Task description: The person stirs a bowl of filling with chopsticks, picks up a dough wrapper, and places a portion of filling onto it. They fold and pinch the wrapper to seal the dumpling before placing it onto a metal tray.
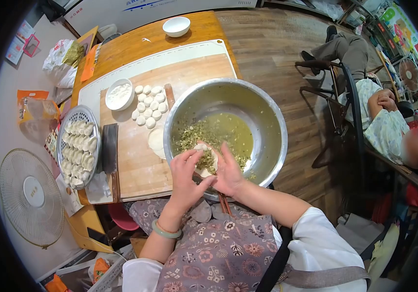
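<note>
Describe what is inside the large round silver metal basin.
The basin holds chopped green filling and yellowish liquid. Whatever lies beneath the bare left hand and bare right hand cannot be seen.

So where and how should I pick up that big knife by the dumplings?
Take the knife by its brown handle, coming from your side of the board. The handle points toward you, with the broad dark blade beyond. Your left hand is nearer, so it looks handiest once free.
</note>
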Demonstrator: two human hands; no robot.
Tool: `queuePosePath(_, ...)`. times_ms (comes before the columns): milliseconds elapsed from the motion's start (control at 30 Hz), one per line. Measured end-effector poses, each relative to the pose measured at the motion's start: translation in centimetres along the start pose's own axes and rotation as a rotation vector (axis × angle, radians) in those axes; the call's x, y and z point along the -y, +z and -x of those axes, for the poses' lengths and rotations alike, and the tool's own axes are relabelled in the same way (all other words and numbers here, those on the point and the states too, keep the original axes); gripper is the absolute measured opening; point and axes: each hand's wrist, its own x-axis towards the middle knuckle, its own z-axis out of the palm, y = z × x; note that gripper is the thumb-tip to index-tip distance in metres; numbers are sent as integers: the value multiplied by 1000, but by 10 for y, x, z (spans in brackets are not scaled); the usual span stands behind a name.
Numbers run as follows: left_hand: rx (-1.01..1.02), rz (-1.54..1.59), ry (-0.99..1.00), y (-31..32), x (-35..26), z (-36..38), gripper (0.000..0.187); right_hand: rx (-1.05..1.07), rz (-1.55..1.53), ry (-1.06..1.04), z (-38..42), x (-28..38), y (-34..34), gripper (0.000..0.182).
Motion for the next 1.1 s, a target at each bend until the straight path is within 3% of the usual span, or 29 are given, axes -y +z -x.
queuePosePath(167, -60, -138, 94, 5, -3, -9, 55, -10, 77, -32, 3, -2, 3, 61)
queuePosePath(333, -79, -126, 88, 10, 11, -5, 26, 29, 73, -33, 2, -4, -11, 61)
queuePosePath(533, -252, 45, 10, -11, 5, 4, 23, 27, 15, -48, 0, 0, -1, 63)
queuePosePath(700, -121, -329, 309, -11, 0, 12, 21, 47, 29, -44, 2, 1, 3, 65)
queuePosePath(833, -169, -326, 305, -9, 5, 10, 21, 122, 35, -40, 4, -1, 1, 62)
queuePosePath(900, -270, -51, 93, -12, 2, 7, 20, 164, 21, -25, 6, 0, -2, 58)
queuePosePath(1000, -243, 145, -60, -18, 3, 7, 17, 211, 285, -32, 9, 2, -2, 62)
queuePosePath(1067, -204, 112, -52, -23, 0, 7, 17, 223, 724, -74, 11, 7, 6, 70)
queuePosePath(1100, -165, 80, -40, -24, -1, 7, 17, 216, 844, -144, 8, 4, 1, 65)
